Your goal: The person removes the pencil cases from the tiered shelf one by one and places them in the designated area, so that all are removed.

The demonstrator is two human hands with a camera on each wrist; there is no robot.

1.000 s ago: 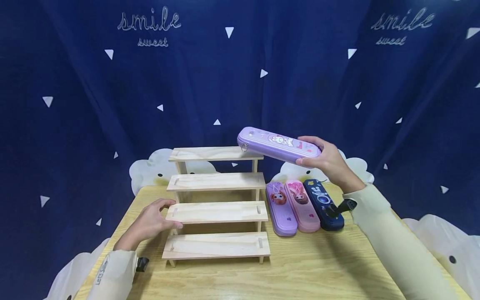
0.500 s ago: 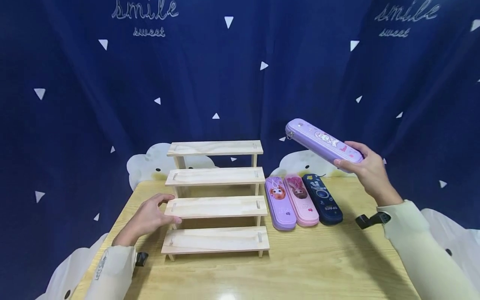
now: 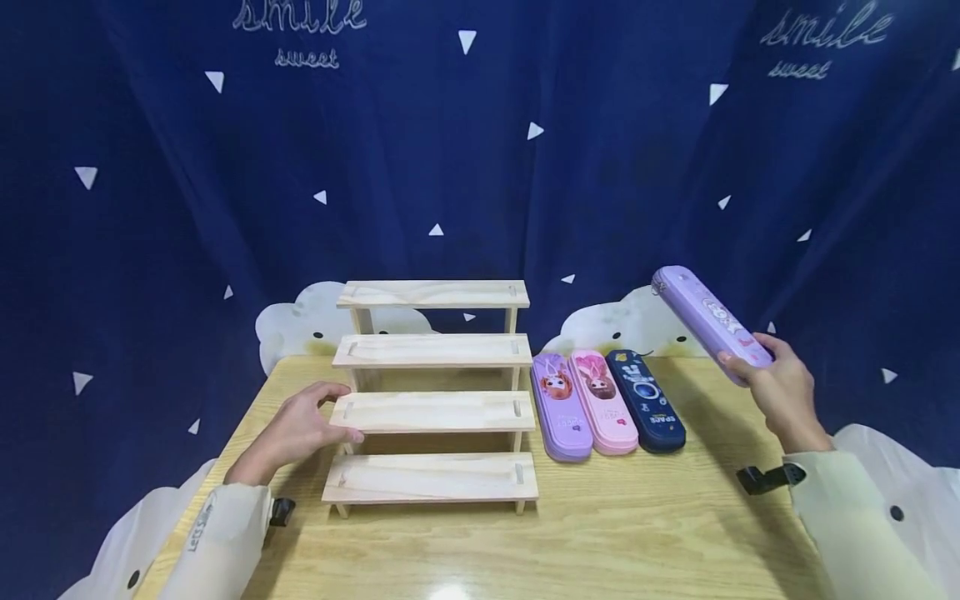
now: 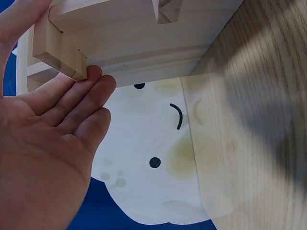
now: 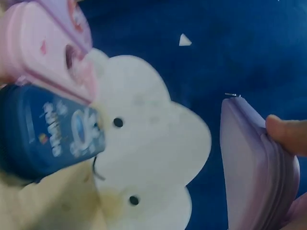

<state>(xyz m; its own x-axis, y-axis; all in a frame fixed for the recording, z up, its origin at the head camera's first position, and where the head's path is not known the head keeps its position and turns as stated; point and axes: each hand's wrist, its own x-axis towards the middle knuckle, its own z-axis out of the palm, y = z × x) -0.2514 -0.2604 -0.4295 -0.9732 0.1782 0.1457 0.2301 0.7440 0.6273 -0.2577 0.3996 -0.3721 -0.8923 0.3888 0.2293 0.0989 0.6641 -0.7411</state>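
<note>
My left hand (image 3: 296, 427) grips the left end of a four-tier wooden display rack (image 3: 431, 352) at the second shelf from the bottom. Its fingers (image 4: 88, 103) lie against a wooden upright in the left wrist view, the thumb above. On the right, raised over the table, my right hand (image 3: 783, 392) holds a lilac pencil case (image 3: 705, 312) by its near end. That case tilts up and away to the left, a rabbit picture on its lid. In the right wrist view the thumb (image 5: 288, 136) presses the lilac case's edge.
Three more pencil cases lie side by side right of the rack: purple (image 3: 570, 425), pink (image 3: 615, 429) and navy (image 3: 656, 417). They stand on a wooden table (image 3: 600, 525). A dark blue curtain (image 3: 480, 150) with white clouds hangs behind.
My right hand has carried the lilac pencil case rightward from beside the top shelf, and lower, turning it steeper. The left hand keeps its place on the rack.
</note>
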